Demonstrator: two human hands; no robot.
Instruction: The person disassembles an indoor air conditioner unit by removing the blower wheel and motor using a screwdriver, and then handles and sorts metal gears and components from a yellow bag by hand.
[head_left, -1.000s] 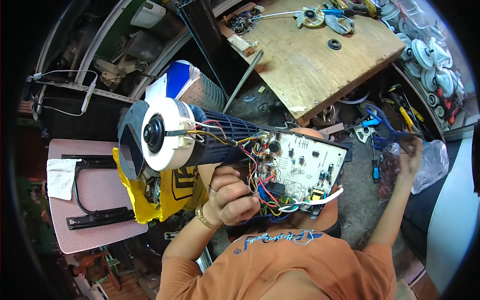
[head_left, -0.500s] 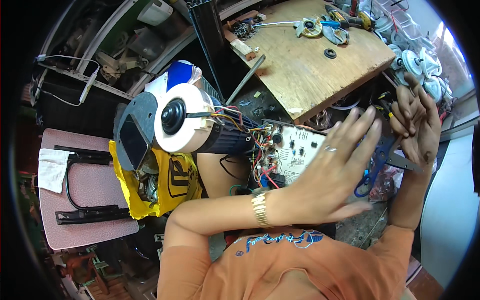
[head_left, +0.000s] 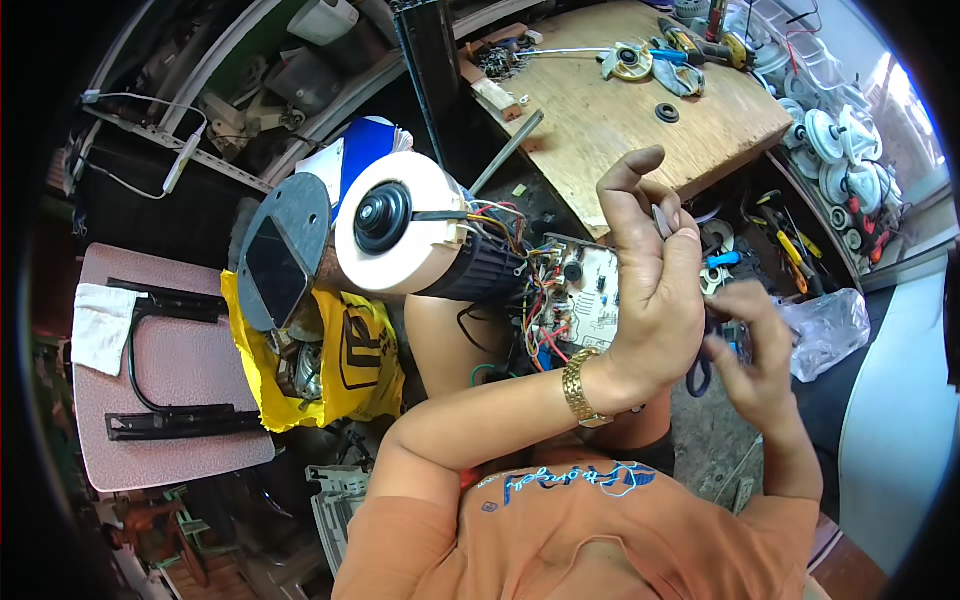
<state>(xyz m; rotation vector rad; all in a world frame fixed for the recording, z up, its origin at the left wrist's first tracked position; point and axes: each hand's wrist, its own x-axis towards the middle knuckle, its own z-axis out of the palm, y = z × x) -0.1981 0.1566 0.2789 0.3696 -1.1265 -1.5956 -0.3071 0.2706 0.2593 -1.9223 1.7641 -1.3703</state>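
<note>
My left hand [head_left: 655,290], with a gold watch on its wrist, is closed around the blades of a pair of scissors; a grey metal tip sticks out between the fingers. My right hand [head_left: 755,350] is at the scissors' dark blue handles [head_left: 698,372], its thumb and fingers pinched around them. Partly behind my left hand lies a white circuit board [head_left: 597,300] with black components. Coloured wires [head_left: 543,290] run from it to a motor [head_left: 400,225] with a white round housing, black hub and dark ribbed body, lying over my leg.
A wooden table [head_left: 600,110] with a black ring [head_left: 667,113] and tools stands ahead. At right are a clear plastic bag [head_left: 830,330], pliers [head_left: 790,250] and white pulley-like parts [head_left: 835,140]. A yellow bag [head_left: 350,370], a phone [head_left: 275,270] and a pink padded board [head_left: 190,380] are left.
My left hand has turned from spread flat to closed on the scissors. My right hand has come down and left to the handles. The motor and board appear shifted slightly right.
</note>
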